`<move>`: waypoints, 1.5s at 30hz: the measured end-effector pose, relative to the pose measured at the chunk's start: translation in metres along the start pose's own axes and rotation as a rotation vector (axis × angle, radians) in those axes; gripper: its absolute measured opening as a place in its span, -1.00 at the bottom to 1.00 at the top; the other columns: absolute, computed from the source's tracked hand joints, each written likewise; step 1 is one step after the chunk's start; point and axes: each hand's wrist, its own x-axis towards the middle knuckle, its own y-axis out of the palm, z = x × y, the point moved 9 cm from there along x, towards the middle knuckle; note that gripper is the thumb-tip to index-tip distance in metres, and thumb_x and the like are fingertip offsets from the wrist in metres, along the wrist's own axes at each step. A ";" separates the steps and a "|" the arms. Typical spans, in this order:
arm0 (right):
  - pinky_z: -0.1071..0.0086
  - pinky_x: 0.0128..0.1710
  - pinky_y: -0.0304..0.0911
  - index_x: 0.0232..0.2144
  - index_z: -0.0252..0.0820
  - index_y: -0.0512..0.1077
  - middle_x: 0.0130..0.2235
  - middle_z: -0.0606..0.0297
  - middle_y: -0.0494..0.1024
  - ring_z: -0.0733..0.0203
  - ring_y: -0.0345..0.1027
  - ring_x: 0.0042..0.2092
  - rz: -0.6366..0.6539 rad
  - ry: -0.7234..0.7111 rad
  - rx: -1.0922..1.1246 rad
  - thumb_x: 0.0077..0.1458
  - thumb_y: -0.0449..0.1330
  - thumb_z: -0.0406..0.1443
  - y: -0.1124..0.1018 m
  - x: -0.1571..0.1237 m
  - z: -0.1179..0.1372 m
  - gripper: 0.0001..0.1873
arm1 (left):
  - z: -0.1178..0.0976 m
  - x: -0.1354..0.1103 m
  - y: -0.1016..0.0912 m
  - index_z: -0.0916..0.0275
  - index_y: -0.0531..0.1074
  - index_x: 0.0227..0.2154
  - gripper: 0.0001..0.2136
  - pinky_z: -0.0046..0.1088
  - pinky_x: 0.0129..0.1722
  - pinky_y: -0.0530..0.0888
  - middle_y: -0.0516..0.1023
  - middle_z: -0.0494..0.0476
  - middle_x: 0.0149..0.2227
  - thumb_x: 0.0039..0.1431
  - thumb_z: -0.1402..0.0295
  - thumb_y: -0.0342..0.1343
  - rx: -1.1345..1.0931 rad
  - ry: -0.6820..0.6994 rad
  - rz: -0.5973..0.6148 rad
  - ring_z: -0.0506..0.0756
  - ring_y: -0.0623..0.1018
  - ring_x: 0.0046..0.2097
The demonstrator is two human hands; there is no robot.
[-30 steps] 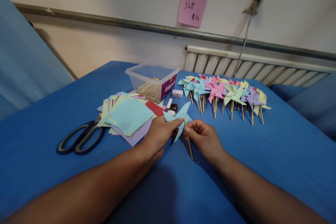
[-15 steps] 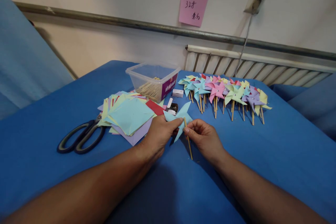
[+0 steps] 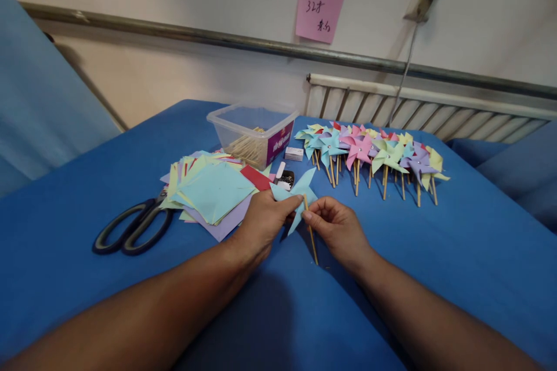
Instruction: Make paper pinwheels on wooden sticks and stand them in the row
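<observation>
My left hand (image 3: 261,225) pinches a light blue paper pinwheel (image 3: 300,190) at its middle, just above the blue cloth. My right hand (image 3: 337,231) is closed on a thin wooden stick (image 3: 311,237) that stands against the back of the pinwheel, its lower end pointing toward me. Both hands meet at the centre of the table. Behind them lies a row of several finished pinwheels (image 3: 374,153) in blue, pink, green, purple and yellow, each on a stick.
A fanned stack of coloured paper squares (image 3: 213,188) lies to the left, black scissors (image 3: 130,231) beyond it. A clear plastic box (image 3: 252,133) holds wooden sticks. A small white box (image 3: 294,154) and a small dark tin (image 3: 286,179) sit nearby. A radiator (image 3: 418,110) lines the wall.
Almost nothing differs. Both hands keep their hold on the pinwheel and the stick; the view has shifted very slightly.
</observation>
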 end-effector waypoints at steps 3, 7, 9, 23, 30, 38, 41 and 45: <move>0.46 -0.52 0.08 -0.54 -0.19 0.34 -0.60 0.44 0.36 0.40 0.17 -0.54 -0.002 0.008 -0.010 -0.15 0.32 -0.11 0.001 0.000 0.000 -0.69 | 0.001 0.001 -0.002 0.26 0.28 -0.74 -0.75 -0.55 -0.66 0.12 0.23 -0.09 -0.74 -0.16 0.32 0.21 0.031 0.002 -0.015 -0.09 0.19 -0.66; 0.47 -0.54 0.06 -0.56 -0.19 0.33 -0.62 0.44 0.36 0.40 0.15 -0.56 -0.023 0.005 -0.017 -0.15 0.32 -0.13 0.000 0.001 -0.001 -0.71 | -0.001 0.002 -0.007 0.26 0.30 -0.74 -0.75 -0.54 -0.65 0.14 0.25 -0.08 -0.74 -0.15 0.30 0.21 0.118 0.031 -0.066 -0.08 0.20 -0.66; 0.47 -0.54 0.06 -0.57 -0.19 0.33 -0.62 0.44 0.36 0.40 0.14 -0.56 -0.027 0.001 -0.017 -0.14 0.31 -0.15 0.000 0.001 -0.001 -0.72 | -0.002 0.002 -0.009 0.27 0.32 -0.73 -0.77 -0.54 -0.65 0.14 0.28 -0.07 -0.74 -0.15 0.30 0.21 0.155 0.046 -0.082 -0.07 0.23 -0.65; 0.46 -0.53 0.10 -0.60 -0.19 0.31 -0.61 0.43 0.38 0.40 0.17 -0.56 -0.027 -0.007 0.031 -0.15 0.29 -0.21 0.003 0.002 0.005 -0.76 | -0.006 0.002 -0.011 0.33 0.49 -0.59 -0.76 -0.54 -0.60 0.19 0.43 0.02 -0.63 -0.15 0.21 0.25 0.218 0.118 -0.083 -0.01 0.36 -0.56; 0.46 -0.52 0.06 -0.58 -0.19 0.32 -0.60 0.45 0.35 0.40 0.13 -0.55 -0.063 -0.031 -0.004 -0.14 0.27 -0.22 0.000 0.001 0.005 -0.79 | -0.013 0.001 -0.002 0.33 0.52 -0.47 -0.73 -0.50 -0.49 0.32 0.52 0.09 -0.49 -0.11 0.18 0.22 0.198 0.174 0.026 0.05 0.45 -0.44; 0.45 -0.50 0.04 -0.59 -0.19 0.31 -0.60 0.46 0.32 0.40 0.10 -0.54 -0.084 -0.053 -0.064 -0.11 0.23 -0.25 0.000 -0.003 0.009 -0.82 | -0.020 0.002 0.002 0.34 0.49 -0.48 -0.76 -0.49 -0.49 0.33 0.46 0.06 -0.52 -0.10 0.22 0.21 0.235 0.227 0.060 0.02 0.42 -0.46; 0.45 -0.50 0.04 -0.59 -0.19 0.31 -0.60 0.46 0.32 0.40 0.11 -0.54 -0.084 -0.056 -0.064 -0.11 0.23 -0.25 0.000 -0.003 0.008 -0.82 | -0.018 0.002 0.002 0.34 0.49 -0.49 -0.76 -0.49 -0.50 0.32 0.45 0.03 -0.55 -0.11 0.22 0.22 0.224 0.222 0.055 0.02 0.41 -0.49; 0.45 -0.49 0.05 -0.59 -0.19 0.30 -0.59 0.45 0.33 0.40 0.12 -0.53 -0.094 -0.062 -0.055 -0.10 0.23 -0.26 0.000 -0.003 0.008 -0.82 | -0.018 0.002 0.001 0.33 0.50 -0.50 -0.78 -0.49 -0.50 0.33 0.48 0.04 -0.54 -0.14 0.24 0.23 0.229 0.227 0.035 0.03 0.43 -0.47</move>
